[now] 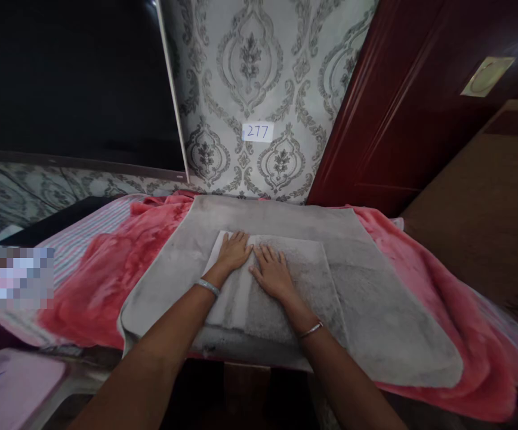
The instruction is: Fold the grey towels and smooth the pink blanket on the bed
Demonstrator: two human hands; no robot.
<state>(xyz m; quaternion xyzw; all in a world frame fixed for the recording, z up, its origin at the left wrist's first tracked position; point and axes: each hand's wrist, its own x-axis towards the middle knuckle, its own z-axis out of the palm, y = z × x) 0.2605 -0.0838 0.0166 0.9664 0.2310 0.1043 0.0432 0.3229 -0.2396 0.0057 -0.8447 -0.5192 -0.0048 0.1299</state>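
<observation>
My left hand lies flat with its fingers stretched out, on the pale left part of a folded cloth-like piece. On the same piece, close beside the left, my right hand rests palm down with its fingers spread. The piece is whitish on the left and speckled grey on the right, and its material is hard to make out. Underneath it spreads a large grey mat with rounded corners. Each wrist wears a bracelet. Neither hand grips anything.
A pink-red plush blanket and a striped cloth lie beneath the mat. Behind stand a patterned wall with a paper number label, a large dark screen and a dark red door. A cardboard box is at right.
</observation>
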